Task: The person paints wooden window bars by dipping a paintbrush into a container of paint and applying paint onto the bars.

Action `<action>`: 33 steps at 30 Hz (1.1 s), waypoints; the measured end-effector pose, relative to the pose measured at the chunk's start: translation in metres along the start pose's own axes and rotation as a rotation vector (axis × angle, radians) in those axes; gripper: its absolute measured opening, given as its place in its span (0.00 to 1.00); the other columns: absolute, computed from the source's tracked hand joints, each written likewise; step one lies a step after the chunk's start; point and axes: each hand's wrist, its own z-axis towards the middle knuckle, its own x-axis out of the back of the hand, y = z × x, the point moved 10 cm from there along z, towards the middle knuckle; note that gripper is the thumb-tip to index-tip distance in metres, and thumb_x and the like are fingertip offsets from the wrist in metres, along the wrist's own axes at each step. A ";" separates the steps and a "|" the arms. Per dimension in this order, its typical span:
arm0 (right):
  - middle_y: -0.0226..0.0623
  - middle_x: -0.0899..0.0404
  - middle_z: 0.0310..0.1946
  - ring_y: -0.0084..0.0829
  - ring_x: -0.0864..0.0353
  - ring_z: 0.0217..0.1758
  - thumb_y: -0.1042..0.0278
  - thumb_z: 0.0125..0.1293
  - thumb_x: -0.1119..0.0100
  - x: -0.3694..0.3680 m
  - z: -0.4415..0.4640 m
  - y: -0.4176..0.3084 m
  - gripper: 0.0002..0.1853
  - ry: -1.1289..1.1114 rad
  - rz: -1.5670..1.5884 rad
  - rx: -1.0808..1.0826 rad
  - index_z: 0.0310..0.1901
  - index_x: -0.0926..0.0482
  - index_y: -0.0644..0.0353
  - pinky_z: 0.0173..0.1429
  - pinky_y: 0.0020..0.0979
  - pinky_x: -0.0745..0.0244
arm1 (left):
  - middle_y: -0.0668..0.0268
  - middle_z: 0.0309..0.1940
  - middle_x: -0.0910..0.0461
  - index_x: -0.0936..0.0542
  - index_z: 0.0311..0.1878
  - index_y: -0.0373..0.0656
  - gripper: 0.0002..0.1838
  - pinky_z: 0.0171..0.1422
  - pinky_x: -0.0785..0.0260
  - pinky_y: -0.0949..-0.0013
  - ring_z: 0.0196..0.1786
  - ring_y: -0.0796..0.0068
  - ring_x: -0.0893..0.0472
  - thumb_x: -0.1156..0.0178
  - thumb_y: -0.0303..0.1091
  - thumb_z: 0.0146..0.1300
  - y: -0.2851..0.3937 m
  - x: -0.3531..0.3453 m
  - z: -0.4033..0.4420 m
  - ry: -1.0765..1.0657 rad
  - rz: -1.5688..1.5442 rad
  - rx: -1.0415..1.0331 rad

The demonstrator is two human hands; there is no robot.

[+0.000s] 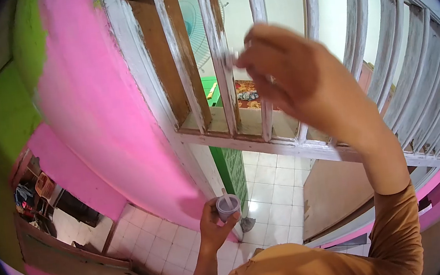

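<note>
My left hand [212, 228] is closed round a small clear plastic cup [229, 212], held low in front of my body. A pale flat stick [225, 195] stands in the cup; its contents are hard to make out. Raised higher, my right hand [284, 62] pinches a small whitish piece [230, 59] between its fingertips, against or very near an upright wooden slat [213, 29]. Motion blurs this hand, so the piece's exact kind is unclear. The slat has streaky white paint on its front, with brown wood showing along its side.
More whitish slats [389, 47] curve away to the right above a horizontal rail [264, 146]. A pink wall [114, 111] rises at left. Behind the slats are a fan [194, 26] and a patterned cloth [248, 95]. Below are a green door [229, 171] and tiled floor [271, 178].
</note>
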 end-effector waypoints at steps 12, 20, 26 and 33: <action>0.41 0.24 0.38 0.40 0.19 0.41 0.88 0.58 0.38 0.008 0.012 0.014 0.12 0.001 0.076 0.051 0.42 0.23 0.67 0.47 0.36 0.22 | 0.58 0.55 0.21 0.33 0.63 0.35 0.32 0.63 0.26 0.64 0.58 0.69 0.20 0.25 0.27 0.61 0.007 -0.003 0.001 -0.016 0.014 -0.012; 0.41 0.24 0.37 0.40 0.19 0.40 0.92 0.58 0.39 0.026 0.020 0.016 0.13 0.049 0.110 0.062 0.43 0.24 0.67 0.46 0.36 0.24 | 0.62 0.53 0.20 0.31 0.62 0.38 0.30 0.65 0.26 0.64 0.58 0.71 0.20 0.26 0.23 0.59 0.004 -0.004 0.002 0.004 -0.037 -0.015; 0.39 0.23 0.38 0.41 0.19 0.40 0.87 0.60 0.37 0.043 0.040 0.023 0.11 0.231 -0.124 0.140 0.42 0.22 0.63 0.46 0.38 0.24 | 0.62 0.54 0.20 0.31 0.62 0.38 0.30 0.64 0.26 0.65 0.58 0.72 0.20 0.26 0.23 0.59 0.004 -0.004 0.003 -0.004 -0.016 0.003; 0.43 0.26 0.38 0.40 0.22 0.39 0.80 0.66 0.42 0.034 0.045 0.012 0.05 0.008 -0.051 0.239 0.41 0.25 0.68 0.41 0.38 0.22 | 0.62 0.55 0.20 0.31 0.63 0.39 0.30 0.64 0.26 0.64 0.58 0.71 0.20 0.27 0.22 0.59 -0.002 -0.006 0.003 -0.004 -0.027 -0.028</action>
